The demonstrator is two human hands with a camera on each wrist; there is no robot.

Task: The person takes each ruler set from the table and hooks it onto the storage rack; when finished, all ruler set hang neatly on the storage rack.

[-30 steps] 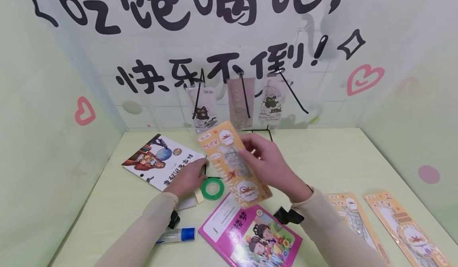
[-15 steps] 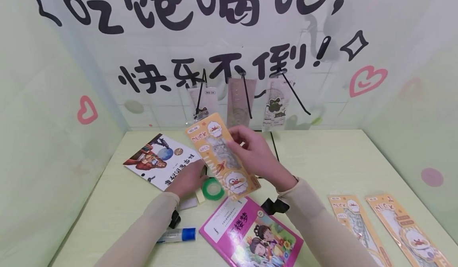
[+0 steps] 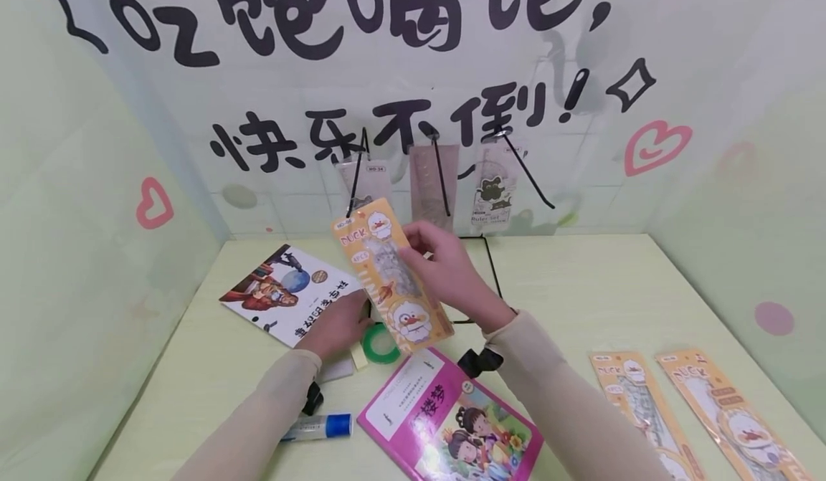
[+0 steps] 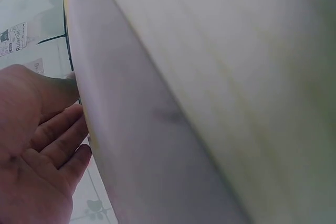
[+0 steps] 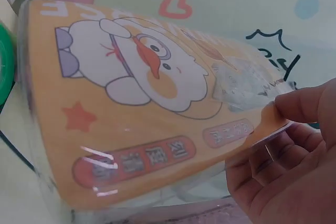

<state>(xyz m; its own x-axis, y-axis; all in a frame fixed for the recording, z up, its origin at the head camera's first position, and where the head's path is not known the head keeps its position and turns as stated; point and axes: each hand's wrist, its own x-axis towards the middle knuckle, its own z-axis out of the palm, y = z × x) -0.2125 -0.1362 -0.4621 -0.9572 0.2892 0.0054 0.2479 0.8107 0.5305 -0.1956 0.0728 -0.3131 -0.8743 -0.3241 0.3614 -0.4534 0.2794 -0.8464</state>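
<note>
Your packet [image 3: 390, 277] is orange with white ducks — your rack [image 3: 493, 266] black, tape [image 3: 381, 356] green, one book [image 3: 445, 424] magenta, counter [image 3: 568, 287] pale green.

The right hand [image 3: 442, 262] pinches 1 duck packet [image 3: 393, 280] before 3 hanging packets [image 3: 424, 187].

The packet [image 3: 392, 277] pinched by the right hand [image 3: 447, 266] hides part of the black rack [image 3: 492, 267] behind it; below that grip, the head view's bottom edge cuts off the pink book [image 3: 422, 409].
</note>
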